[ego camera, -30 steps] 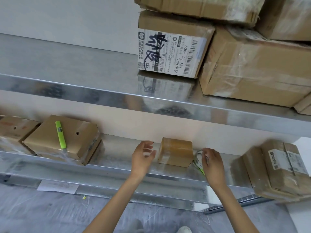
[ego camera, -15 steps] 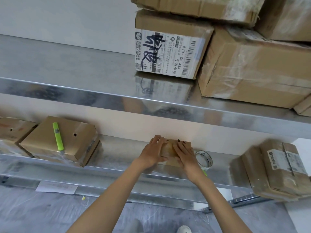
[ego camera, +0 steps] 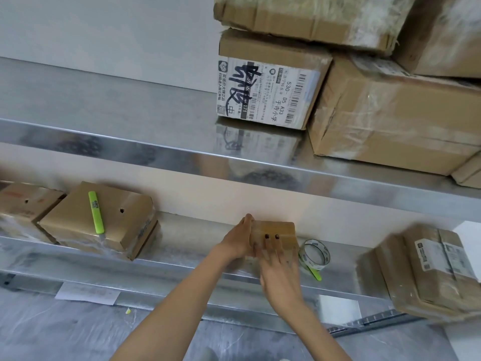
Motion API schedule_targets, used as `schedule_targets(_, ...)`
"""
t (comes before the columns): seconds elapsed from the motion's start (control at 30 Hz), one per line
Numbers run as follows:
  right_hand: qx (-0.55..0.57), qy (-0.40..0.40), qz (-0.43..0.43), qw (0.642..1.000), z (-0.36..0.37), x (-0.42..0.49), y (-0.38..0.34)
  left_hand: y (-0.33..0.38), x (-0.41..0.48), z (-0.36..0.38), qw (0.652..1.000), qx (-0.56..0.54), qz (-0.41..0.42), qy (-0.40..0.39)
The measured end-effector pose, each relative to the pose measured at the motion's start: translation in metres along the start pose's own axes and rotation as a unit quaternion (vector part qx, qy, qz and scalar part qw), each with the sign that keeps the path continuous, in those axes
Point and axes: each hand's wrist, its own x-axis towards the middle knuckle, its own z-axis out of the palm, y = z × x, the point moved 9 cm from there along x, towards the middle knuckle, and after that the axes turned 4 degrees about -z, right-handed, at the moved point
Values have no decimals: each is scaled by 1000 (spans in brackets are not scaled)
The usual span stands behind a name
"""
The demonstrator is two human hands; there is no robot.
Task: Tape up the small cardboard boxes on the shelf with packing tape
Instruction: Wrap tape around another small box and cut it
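Observation:
A small cardboard box with glossy tape over it stands on the lower metal shelf. My left hand grips the box's left end, fingers curled over its top edge. Straight fingers of my right hand lie flat on the box's near face and press on it. Just right of the box, a roll of clear packing tape lies on the shelf, and neither hand touches it. A green pen-like tool pokes out from under the roll.
Two taped boxes sit at the shelf's left, a green marker-like tool on the nearer one. A labelled parcel overhangs the shelf's right end. Large boxes fill the upper shelf. Paper labels hang on the shelf's front rail.
A second ago my hands were either side of the box, the right at the tape roll. Both moved onto the box, and my right hand has since slid down its near face.

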Motion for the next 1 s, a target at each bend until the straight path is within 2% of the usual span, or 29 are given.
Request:
schedule_targets(0.2,13,-51,56,997,-13,31,7,6,-14,-5,999,-28,6,28)
schedule_targets(0.37,-18,-85,36,996,-15,41,18,14,-28,-4,998,2,19,55)
schedule_targets(0.47,3,-99,24,995,-8,35,24,11,-38,8,995,27,56,73)
schedule_targets(0.57,15,-79,33,996,-1,25,31,6,-50,20,995,-38,95,14)
schedule_targets(0.63,23,-50,46,997,1,16,30,-4,-55,23,990,-132,55,-8)
schedule_targets(0.7,33,-34,39,998,4,4,21,-17,-54,21,985,-174,-7,7)
schedule_targets(0.83,37,-42,17,998,26,-34,-2,-12,-48,24,988,-151,-11,-19)
schedule_targets(1.0,36,-44,43,997,27,-43,-3,-5,-46,19,998,-59,-27,10)
